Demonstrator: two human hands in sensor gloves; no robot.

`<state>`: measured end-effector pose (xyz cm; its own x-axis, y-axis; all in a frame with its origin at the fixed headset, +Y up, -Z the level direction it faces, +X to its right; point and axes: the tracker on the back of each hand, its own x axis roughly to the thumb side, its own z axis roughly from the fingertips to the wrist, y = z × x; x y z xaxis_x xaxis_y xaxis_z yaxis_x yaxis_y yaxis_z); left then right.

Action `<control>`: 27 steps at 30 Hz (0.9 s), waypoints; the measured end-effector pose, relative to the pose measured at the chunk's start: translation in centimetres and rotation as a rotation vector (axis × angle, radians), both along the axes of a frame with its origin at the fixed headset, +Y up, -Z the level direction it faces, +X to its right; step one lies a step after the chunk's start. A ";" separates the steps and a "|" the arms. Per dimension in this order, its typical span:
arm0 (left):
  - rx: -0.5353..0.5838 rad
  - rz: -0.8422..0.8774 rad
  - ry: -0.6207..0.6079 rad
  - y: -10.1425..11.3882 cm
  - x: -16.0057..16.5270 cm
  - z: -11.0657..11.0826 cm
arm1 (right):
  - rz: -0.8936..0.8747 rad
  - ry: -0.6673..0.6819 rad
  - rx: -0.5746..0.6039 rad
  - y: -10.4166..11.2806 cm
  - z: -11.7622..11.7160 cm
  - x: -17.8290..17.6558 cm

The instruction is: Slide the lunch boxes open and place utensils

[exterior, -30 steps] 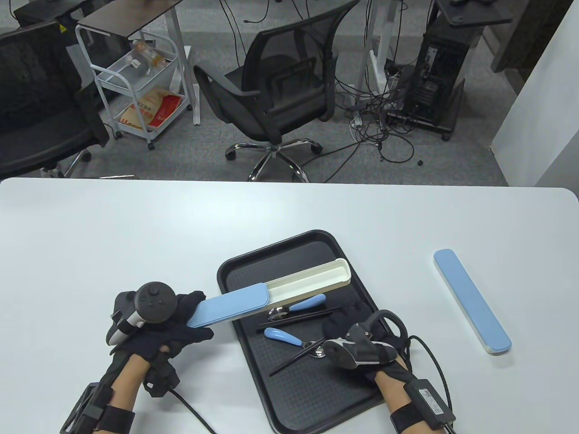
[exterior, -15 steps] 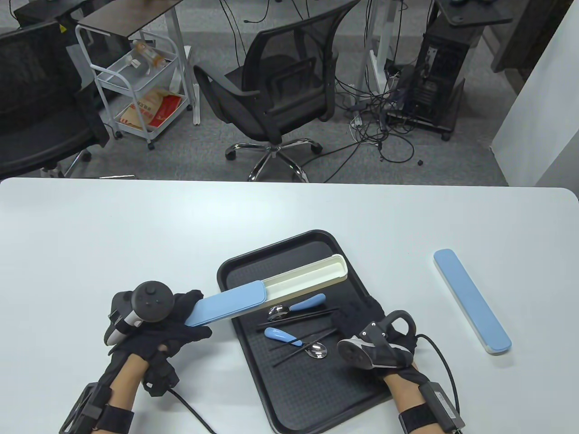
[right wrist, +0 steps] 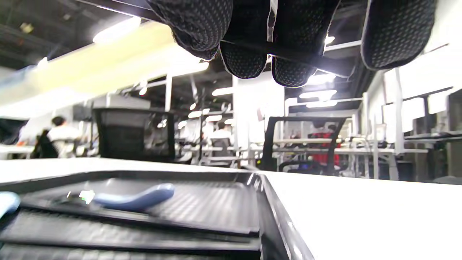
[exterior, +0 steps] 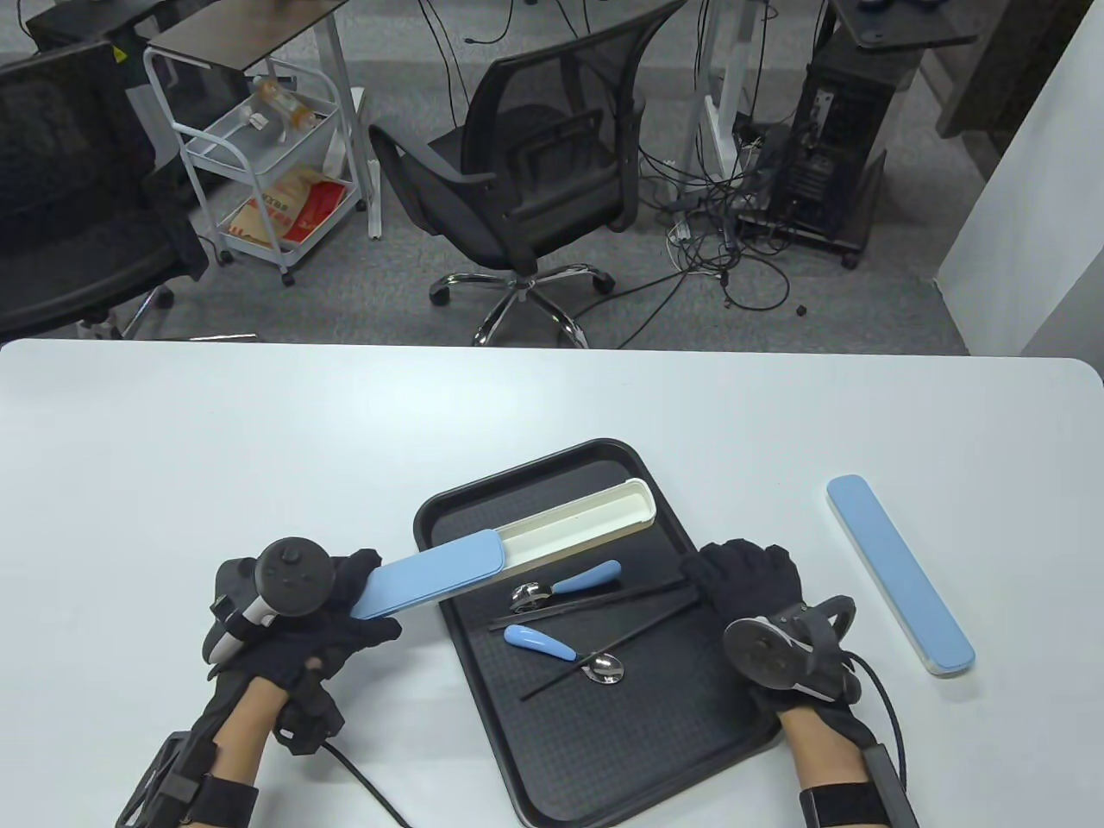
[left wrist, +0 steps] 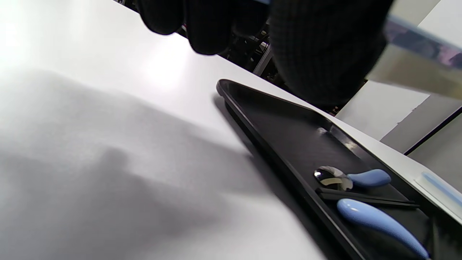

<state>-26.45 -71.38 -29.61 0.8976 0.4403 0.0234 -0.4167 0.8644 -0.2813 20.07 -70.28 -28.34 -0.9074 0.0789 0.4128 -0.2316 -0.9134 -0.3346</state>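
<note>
The left hand (exterior: 297,617) grips the blue lid (exterior: 429,573) end of a long utensil box, fingers wrapped around it, holding it up at a slant over the white table (exterior: 259,448). The lid is slid partway off, so the cream inside of the box (exterior: 580,522) lies open and reaches over the far part of the black tray (exterior: 604,759). On the tray beneath it sit two spoons with blue handles, one (exterior: 565,585) nearer the box and one (exterior: 561,649) closer to me, and two black chopsticks (exterior: 595,599) lying across each other between them. The right hand (exterior: 759,595) rests at the tray's right edge with its fingertips (exterior: 703,569) at the ends of the chopsticks; whether it pinches them I cannot tell. In the right wrist view its fingers (right wrist: 249,54) hang close together above the tray rim. A second box (exterior: 900,573), its blue lid closed, lies on the table well to the right of the tray.
</note>
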 end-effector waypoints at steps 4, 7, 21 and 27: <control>0.017 -0.045 -0.007 0.1 0.5 0.1 | -0.056 -0.067 0.024 0.4 0.0 1.3; 0.030 -0.078 -0.024 0.2 1.2 0.2 | -0.065 -0.103 0.053 0.7 0.1 1.9; 0.098 -0.225 -0.106 0.7 3.9 1.0 | 0.039 -0.160 0.106 1.5 0.2 1.9; 0.102 -0.254 -0.119 0.6 4.4 1.1 | 0.132 -0.143 0.101 1.3 0.3 0.6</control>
<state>-22.01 -70.78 -28.53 0.9671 0.1918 0.1673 -0.1526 0.9630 -0.2220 20.72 -68.96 -28.04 -0.9570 -0.0799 0.2789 -0.0556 -0.8930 -0.4466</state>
